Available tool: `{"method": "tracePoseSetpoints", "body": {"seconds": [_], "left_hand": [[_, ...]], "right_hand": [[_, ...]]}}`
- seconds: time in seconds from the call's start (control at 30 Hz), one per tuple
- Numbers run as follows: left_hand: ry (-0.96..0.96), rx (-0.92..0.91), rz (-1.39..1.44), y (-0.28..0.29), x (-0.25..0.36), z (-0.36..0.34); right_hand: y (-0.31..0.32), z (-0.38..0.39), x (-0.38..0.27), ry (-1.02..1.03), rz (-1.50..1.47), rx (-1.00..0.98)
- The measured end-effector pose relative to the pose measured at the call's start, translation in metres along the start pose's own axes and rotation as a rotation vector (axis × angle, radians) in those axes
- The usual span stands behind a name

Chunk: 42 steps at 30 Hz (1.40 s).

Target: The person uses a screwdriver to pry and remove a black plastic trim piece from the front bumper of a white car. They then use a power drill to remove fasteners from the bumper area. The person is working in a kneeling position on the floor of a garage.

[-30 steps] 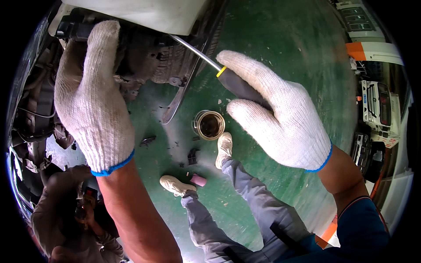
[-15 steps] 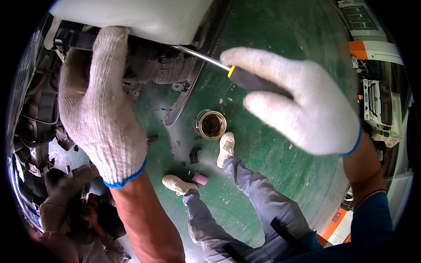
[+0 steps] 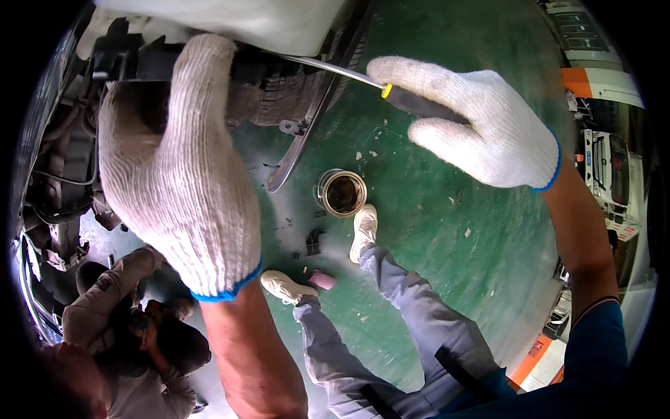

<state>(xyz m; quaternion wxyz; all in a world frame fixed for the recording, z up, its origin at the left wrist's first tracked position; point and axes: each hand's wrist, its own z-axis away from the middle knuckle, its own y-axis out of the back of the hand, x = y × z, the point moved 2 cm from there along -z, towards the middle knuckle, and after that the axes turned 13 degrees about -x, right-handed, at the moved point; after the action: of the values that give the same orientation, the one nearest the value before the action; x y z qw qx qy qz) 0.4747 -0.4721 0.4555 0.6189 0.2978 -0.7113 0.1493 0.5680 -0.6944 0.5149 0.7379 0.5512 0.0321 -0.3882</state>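
Observation:
My right hand (image 3: 481, 126), in a white knit glove with a blue cuff, is closed around the dark handle of a screwdriver (image 3: 426, 105) with a yellow collar. Its metal shaft slants up and left, and the tip goes out of sight at the lower edge of a white body panel (image 3: 279, 24). My left hand (image 3: 188, 167), gloved alike, is wrapped around a black plastic part (image 3: 132, 59) just under that panel. Part of its fingers is hidden behind the part.
A tire (image 3: 276, 105) and a curved trim strip (image 3: 300, 143) lie beyond the panel. On the green floor stand an open metal can (image 3: 342, 193), a pink object (image 3: 321, 280) and black broken pieces (image 3: 315, 242). A co-worker (image 3: 132, 335) crouches at lower left; a white truck (image 3: 607, 167) is at right.
My right hand has shifted up and slightly right with the screwdriver, which lies flatter. My left hand appears a little farther right, still on the black part. The whole view has shifted slightly.

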Motion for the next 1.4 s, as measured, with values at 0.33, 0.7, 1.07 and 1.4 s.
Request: {"method": "tracePoseSetpoints", "body": {"seconds": [0.33,0.7,1.07,1.4], "left_hand": [[-0.497,-0.245,-0.578,0.024,-0.029,-0.010],[-0.540,-0.188,-0.766,0.021,-0.011,-0.001],[-0.084,-0.110,0.096,0.000,-0.011,0.040],[0.392,0.226,0.809,0.079,-0.087,0.097]], "right_hand": [[-0.023,0.006,-0.043,-0.276,-0.394,0.057],[-0.010,0.000,-0.044,-0.181,-0.376,0.028],[0.041,-0.011,-0.004,0.153,0.114,-0.197],[-0.034,0.018,-0.026,0.021,-0.322,-0.165]]}}
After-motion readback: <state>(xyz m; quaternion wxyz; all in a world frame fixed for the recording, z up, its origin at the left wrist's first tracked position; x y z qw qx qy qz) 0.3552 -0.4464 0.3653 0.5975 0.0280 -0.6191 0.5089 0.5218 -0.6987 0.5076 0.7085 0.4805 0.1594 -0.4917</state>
